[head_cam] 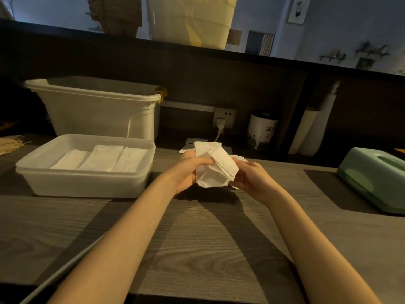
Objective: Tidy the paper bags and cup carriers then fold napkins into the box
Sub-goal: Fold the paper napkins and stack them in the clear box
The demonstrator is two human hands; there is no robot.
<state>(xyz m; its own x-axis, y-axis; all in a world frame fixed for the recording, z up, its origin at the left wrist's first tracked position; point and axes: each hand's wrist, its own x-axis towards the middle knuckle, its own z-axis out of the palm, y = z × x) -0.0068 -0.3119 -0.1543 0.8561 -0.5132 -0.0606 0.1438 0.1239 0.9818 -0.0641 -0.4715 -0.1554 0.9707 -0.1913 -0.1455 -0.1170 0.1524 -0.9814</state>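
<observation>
Left hand: grip curled round the left side of a white napkin, thumb on top, held above the tabletop.
Right hand: grip pinched the napkin's right edge, fingers bent round the paper.
Napkin: crumpled, partly folded, lifted between both hands, off the tabletop, just right of the box.
Box: shallow translucent plastic, on the tabletop at left; three folded napkins lay flat side by side inside.
Loose paper: more white napkin sheets on the tabletop behind the hands, partly hidden.
Tub: tall whitish bin right behind the box.
Paper bags: brown stack at far left edge, mostly cut off.
Tissue holder: green, on a dark mat at right, well apart from the hands.
Jar: white printed canister against the back panel, near a wall socket with a plug in it.
</observation>
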